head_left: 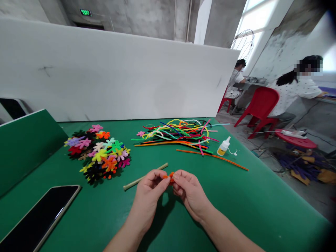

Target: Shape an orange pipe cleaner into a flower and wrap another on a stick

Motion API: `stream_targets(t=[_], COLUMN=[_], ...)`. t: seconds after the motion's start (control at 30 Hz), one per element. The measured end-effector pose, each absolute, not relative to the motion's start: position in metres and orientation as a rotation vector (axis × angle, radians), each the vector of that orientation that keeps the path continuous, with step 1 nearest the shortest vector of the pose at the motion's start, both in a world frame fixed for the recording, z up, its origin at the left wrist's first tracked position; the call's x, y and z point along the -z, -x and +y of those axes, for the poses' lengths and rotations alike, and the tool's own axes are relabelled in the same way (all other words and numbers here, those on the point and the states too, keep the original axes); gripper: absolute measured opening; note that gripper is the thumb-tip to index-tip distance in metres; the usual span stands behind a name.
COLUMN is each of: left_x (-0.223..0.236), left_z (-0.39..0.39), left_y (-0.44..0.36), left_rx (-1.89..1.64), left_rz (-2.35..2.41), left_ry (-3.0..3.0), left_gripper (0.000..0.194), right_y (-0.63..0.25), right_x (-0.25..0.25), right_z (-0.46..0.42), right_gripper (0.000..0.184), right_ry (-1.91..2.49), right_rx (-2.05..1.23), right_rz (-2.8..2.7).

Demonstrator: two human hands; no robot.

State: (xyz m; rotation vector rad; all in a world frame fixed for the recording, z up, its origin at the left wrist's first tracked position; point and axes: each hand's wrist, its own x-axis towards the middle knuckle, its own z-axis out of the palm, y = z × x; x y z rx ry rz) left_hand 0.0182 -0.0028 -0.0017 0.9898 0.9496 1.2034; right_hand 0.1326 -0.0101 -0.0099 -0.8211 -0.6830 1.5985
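My left hand (pixel 150 189) and my right hand (pixel 188 189) meet above the green table (pixel 236 203), both pinching a small piece of orange pipe cleaner (pixel 169 177) between their fingertips. A pale green stick (pixel 145 176) lies on the table just behind my left hand. A long orange pipe cleaner (pixel 212 156) lies further back to the right.
A heap of colourful pipe-cleaner flowers (pixel 99 152) lies at the left, a tangle of loose pipe cleaners (pixel 178 134) at the back, a small glue bottle (pixel 223 146) beside it. A phone (pixel 39 218) lies at front left. Two people sit by red chairs (pixel 259 105) at right.
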Motion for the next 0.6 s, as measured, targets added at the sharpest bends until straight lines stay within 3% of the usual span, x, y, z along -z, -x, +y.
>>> stream_targets(t=[0.6], left_x=[0.0], left_z=[-0.002], left_y=[-0.017], left_rx=[-1.031], left_rz=[0.779], left_ry=[-0.719], left_gripper=[0.006], right_y=[-0.145], right_x=[0.008], right_z=[-0.011], right_gripper=[0.013], right_ry=[1.058], right_rx=[-1.138], right_rz=[-1.323])
